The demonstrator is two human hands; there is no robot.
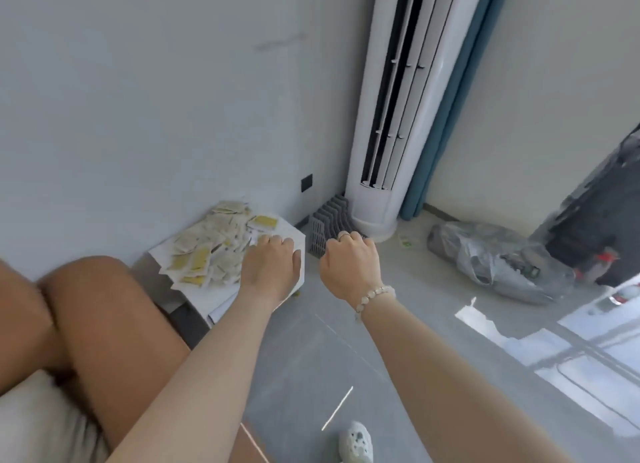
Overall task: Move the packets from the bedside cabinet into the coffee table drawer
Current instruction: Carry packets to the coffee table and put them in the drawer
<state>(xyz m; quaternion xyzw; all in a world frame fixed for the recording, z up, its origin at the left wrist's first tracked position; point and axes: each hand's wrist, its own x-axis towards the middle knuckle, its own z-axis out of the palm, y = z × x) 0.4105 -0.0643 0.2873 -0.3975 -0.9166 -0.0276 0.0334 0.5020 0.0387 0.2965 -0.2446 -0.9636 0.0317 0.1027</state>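
A heap of several white and yellow packets (pixel 207 251) covers the white top of the bedside cabinet (pixel 297 236) by the wall. My left hand (pixel 272 265) reaches over the cabinet's right side, fingers curled down at the edge of the heap; whether it grips a packet is hidden. My right hand (pixel 349 265), wearing a ring and a bead bracelet, hovers in a loose fist just right of the cabinet, over the floor, with nothing visible in it. The coffee table drawer is out of view.
A grey slotted rack (pixel 327 229) stands on the floor right behind the cabinet. A tall white air conditioner (pixel 398 116) and a blue curtain (pixel 446 116) fill the corner. A grey plastic bag (pixel 491 258) lies at right. My bent knee (pixel 100 324) is at left, a white shoe (pixel 356 442) below.
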